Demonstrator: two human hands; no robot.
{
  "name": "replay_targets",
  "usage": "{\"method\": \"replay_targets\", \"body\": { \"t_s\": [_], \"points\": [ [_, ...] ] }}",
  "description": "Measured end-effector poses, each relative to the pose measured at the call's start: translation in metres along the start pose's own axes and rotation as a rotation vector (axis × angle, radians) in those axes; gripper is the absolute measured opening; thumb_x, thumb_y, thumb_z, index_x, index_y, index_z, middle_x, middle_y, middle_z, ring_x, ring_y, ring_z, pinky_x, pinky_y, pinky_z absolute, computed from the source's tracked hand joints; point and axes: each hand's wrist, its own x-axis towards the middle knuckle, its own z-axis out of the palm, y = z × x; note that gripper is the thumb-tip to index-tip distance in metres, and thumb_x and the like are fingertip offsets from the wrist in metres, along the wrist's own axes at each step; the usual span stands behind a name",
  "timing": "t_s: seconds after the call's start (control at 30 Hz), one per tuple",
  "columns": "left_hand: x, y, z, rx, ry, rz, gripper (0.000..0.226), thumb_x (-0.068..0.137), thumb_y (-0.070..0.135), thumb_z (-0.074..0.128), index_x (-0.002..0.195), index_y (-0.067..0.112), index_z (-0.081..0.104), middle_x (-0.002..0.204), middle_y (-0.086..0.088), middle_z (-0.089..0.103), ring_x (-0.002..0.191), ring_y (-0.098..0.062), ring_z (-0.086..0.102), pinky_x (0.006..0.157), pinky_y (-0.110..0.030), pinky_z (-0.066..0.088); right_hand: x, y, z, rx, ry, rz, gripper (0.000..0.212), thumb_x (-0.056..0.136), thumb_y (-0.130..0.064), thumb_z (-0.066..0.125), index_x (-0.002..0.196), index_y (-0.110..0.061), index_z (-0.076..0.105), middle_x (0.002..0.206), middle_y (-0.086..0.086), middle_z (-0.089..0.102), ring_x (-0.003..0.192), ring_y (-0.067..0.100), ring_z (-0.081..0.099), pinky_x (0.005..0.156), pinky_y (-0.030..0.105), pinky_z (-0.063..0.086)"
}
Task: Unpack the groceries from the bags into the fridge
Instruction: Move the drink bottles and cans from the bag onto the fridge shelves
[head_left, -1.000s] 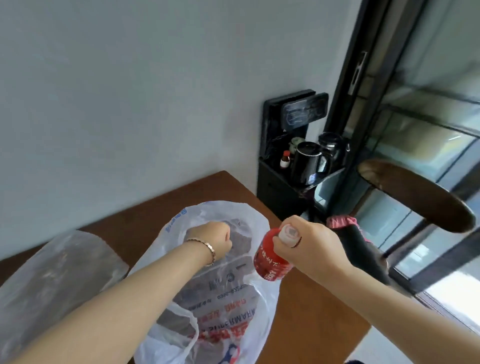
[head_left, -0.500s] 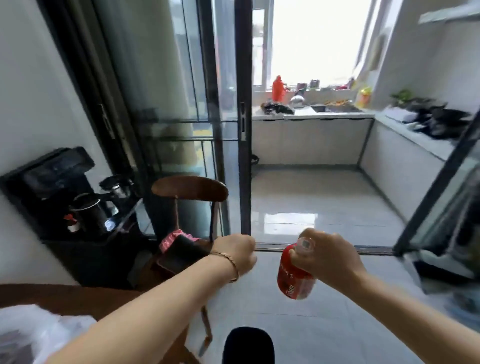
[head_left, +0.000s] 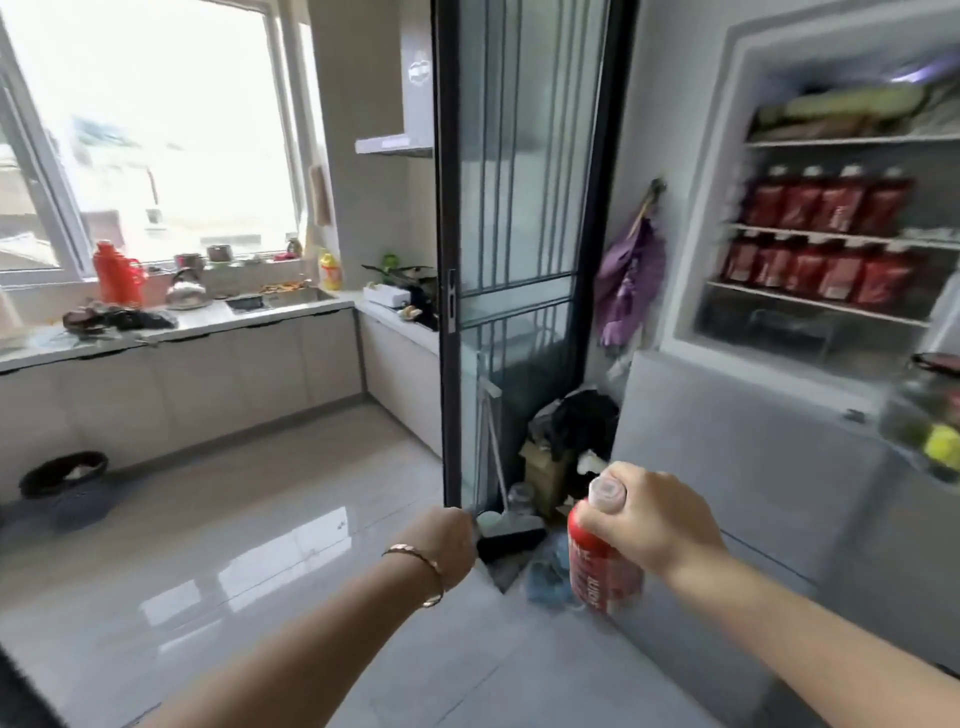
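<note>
Starting leftward, my left hand (head_left: 451, 540) is curled into an empty-looking fist. My right hand (head_left: 660, 525) grips the red plastic bottle (head_left: 602, 571) by its neck, body hanging below the grip for carrying; the open white fridge (head_left: 724, 182) stands above-right.

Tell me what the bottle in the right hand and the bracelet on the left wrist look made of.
Bottle: likely plastic, with a glossy red printed wrap and a translucent cap. Bracelet: seemingly metal, rose-gold toned, its thin band glinting.
</note>
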Motion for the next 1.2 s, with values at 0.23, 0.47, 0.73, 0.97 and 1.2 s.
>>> {"method": "replay_targets", "body": {
  "t_s": [0.23, 0.47, 0.73, 0.97, 1.2],
  "points": [
    [0.183, 0.131, -0.038, -0.010, 0.090, 0.245, 0.025, 0.093, 0.022, 0.039, 0.101, 0.016, 0.062, 0.108, -0.003, 0.065, 0.099, -0.027, 0.062, 0.077, -0.031, 0.047, 0.123, 0.129, -0.058, -0.039, 0.165, 0.238, 0.026, 0.076, -0.042, 0.063, 0.086, -0.018, 0.061, 0.086, 0.000, 0.066, 0.085, 0.026, 0.060, 0.067, 0.029, 0.045],
    [0.361, 0.237, -0.098, -0.030, 0.212, 0.462, 0.025, 0.092, 0.024, 0.039, 0.105, 0.019, 0.060, 0.112, 0.000, 0.064, 0.102, -0.025, 0.061, 0.075, -0.027, 0.042, 0.260, 0.225, -0.116, -0.090, 0.396, 0.402, 0.022, 0.077, -0.043, 0.061, 0.074, -0.022, 0.057, 0.079, -0.006, 0.064, 0.077, 0.019, 0.059, 0.060, 0.025, 0.038],
    [0.512, 0.353, -0.179, 0.027, 0.304, 0.616, 0.028, 0.095, 0.020, 0.037, 0.114, 0.013, 0.057, 0.117, -0.007, 0.062, 0.107, -0.028, 0.059, 0.077, -0.033, 0.045, 0.397, 0.306, -0.191, -0.188, 0.527, 0.494, 0.024, 0.079, -0.040, 0.062, 0.069, -0.020, 0.053, 0.069, -0.008, 0.058, 0.070, 0.017, 0.058, 0.053, 0.021, 0.035],
    [0.626, 0.436, -0.217, 0.031, 0.394, 0.683, 0.024, 0.096, 0.017, 0.036, 0.108, 0.011, 0.056, 0.112, -0.007, 0.062, 0.100, -0.027, 0.061, 0.079, -0.034, 0.049, 0.504, 0.395, -0.243, -0.296, 0.726, 0.559, 0.022, 0.079, -0.042, 0.060, 0.087, -0.021, 0.059, 0.082, -0.001, 0.062, 0.073, 0.022, 0.054, 0.059, 0.027, 0.038],
    [0.724, 0.507, -0.243, -0.289, 0.547, 0.732, 0.021, 0.092, 0.019, 0.040, 0.101, 0.016, 0.060, 0.103, -0.001, 0.062, 0.093, -0.022, 0.058, 0.081, -0.035, 0.050, 0.605, 0.483, -0.291, -0.309, 0.917, 0.585, 0.028, 0.077, -0.045, 0.060, 0.095, -0.023, 0.063, 0.096, 0.006, 0.069, 0.090, 0.030, 0.063, 0.069, 0.031, 0.046]
  ]
}}
